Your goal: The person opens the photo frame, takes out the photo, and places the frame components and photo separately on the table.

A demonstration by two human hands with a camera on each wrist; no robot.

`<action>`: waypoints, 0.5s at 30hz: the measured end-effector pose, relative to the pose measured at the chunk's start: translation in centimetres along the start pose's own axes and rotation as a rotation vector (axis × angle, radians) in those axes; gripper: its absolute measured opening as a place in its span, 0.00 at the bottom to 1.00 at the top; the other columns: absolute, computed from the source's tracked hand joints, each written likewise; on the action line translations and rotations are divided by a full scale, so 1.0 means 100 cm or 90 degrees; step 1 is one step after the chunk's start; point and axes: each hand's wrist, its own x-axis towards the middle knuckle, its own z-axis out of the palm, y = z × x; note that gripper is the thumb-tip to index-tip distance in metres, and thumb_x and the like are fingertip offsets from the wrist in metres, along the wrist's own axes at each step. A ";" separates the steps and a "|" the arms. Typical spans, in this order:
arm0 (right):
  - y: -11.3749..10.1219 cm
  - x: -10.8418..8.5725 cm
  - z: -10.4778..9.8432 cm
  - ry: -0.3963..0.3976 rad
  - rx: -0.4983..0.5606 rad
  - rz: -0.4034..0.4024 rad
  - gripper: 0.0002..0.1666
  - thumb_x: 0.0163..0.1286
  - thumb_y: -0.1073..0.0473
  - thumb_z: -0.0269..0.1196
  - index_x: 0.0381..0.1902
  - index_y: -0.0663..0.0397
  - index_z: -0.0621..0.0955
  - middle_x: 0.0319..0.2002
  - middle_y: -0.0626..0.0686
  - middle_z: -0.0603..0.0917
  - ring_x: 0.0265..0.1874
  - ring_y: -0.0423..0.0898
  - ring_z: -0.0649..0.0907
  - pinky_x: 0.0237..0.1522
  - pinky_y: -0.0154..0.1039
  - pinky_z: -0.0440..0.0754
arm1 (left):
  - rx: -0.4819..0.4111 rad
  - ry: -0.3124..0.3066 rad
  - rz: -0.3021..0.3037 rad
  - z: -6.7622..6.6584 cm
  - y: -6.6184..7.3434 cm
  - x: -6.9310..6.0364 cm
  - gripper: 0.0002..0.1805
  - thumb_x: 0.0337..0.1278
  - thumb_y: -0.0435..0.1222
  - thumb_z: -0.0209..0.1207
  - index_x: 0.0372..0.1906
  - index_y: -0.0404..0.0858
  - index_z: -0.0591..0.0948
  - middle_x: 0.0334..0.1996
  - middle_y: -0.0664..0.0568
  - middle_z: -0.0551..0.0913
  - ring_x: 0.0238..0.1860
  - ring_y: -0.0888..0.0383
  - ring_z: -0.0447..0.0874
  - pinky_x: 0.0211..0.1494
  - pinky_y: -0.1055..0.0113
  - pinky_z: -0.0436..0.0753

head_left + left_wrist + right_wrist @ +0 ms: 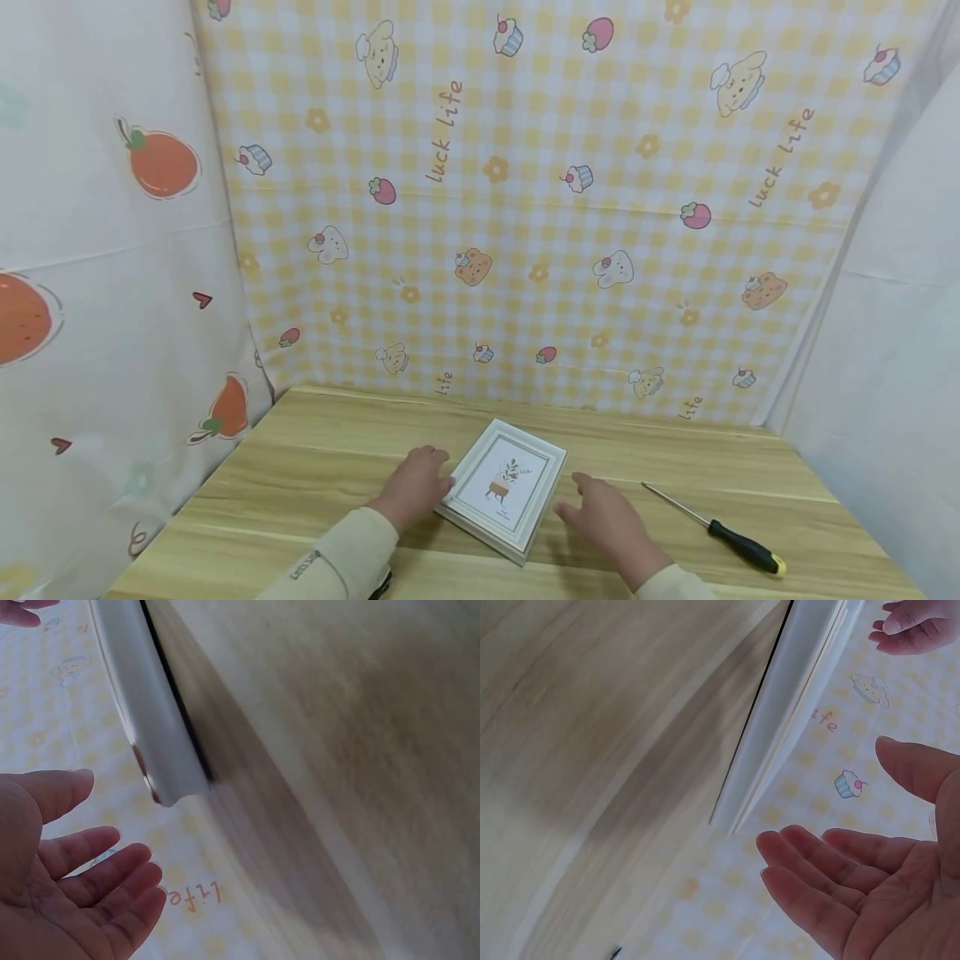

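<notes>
A white picture frame (501, 487) lies flat on the wooden table, its print of a potted plant on legs facing up. My left hand (417, 487) is at the frame's left edge, fingers loosely bent; in the left wrist view this hand (82, 877) shows a gap to the frame's side (150, 697). On the other side, my right hand (606, 518) is a little apart from the right edge, palm toward it. The right wrist view shows that hand (870, 877) with relaxed fingers and nothing in them, beside the white frame side (772, 712).
A screwdriver (742, 546) with a black and yellow handle lies on the table (337, 450) to the right, its tip pointing away to the back left. A yellow checked cloth (525, 208) hangs behind the table, with pale cloth at both sides.
</notes>
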 end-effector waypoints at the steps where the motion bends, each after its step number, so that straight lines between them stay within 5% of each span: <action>1: 0.000 0.000 0.001 -0.002 0.002 0.001 0.35 0.59 0.51 0.69 0.55 0.73 0.75 0.45 0.67 0.83 0.44 0.63 0.82 0.48 0.58 0.78 | 0.001 -0.001 0.001 0.001 0.000 0.001 0.20 0.58 0.33 0.62 0.52 0.25 0.77 0.52 0.31 0.77 0.58 0.35 0.72 0.60 0.45 0.72; 15: -0.002 0.007 0.013 -0.016 -0.001 -0.004 0.27 0.57 0.54 0.69 0.46 0.71 0.80 0.41 0.64 0.85 0.39 0.59 0.84 0.41 0.54 0.81 | 0.045 0.005 0.016 0.014 -0.003 0.006 0.15 0.54 0.33 0.65 0.42 0.25 0.80 0.37 0.38 0.82 0.44 0.41 0.80 0.51 0.49 0.78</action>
